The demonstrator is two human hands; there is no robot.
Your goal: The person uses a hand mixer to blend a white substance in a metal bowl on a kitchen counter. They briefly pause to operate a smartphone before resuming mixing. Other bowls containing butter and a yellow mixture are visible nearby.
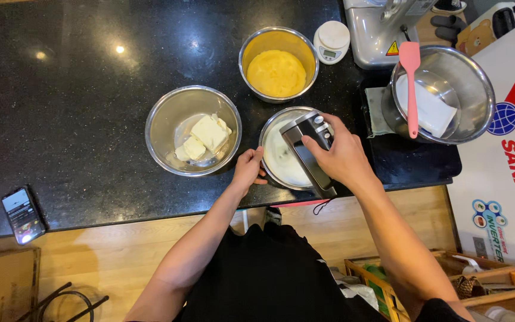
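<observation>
- Hand mixer (310, 149) — black and silver, held over a small steel bowl (269, 156) of white whipped mixture, near the front edge of the black counter (67, 89)
- Right hand (340, 156) — fingers closed around the hand mixer's handle from above
- Left hand (248, 170) — clamped on the small steel bowl's left rim, thumb and fingers pinching it
- Butter bowl (168, 119) — steel, just left of the small steel bowl, holding pale blocks of butter (208, 133)
- Yellow bowl (251, 48) — steel, behind the small steel bowl, filled with yellow batter
- Kitchen scale (332, 39) — small, round, white, just right of the yellow bowl
- Large steel bowl (478, 89) — far right, on a dark mat, with a pink spatula (411, 83) resting across its rim
- Phone (23, 214) — lit screen, at the counter's front left edge, well apart from the bowls
</observation>
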